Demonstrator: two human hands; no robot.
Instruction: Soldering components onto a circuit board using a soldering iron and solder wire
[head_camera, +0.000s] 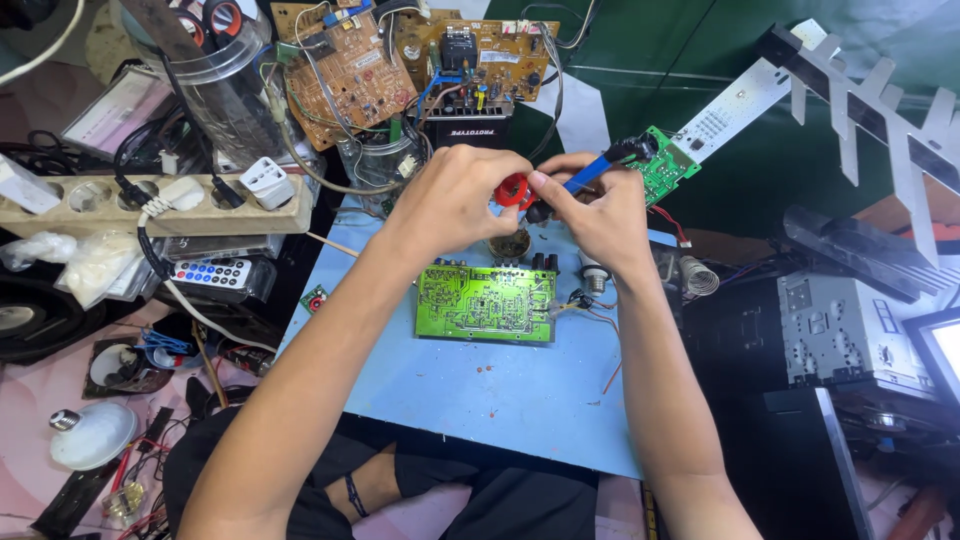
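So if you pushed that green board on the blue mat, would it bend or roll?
The green board looks flat and stiff, so it would probably slide on the blue mat, not roll. Its thin wires might tug or snap.

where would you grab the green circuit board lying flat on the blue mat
By its bare left and right short edges, pinched from the sides. The green circuit board lies flat, solder side up, wires trail off its right end, and both hands work just above its far edge.

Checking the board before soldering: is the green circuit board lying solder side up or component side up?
Solder side up: the green circuit board shows traces.
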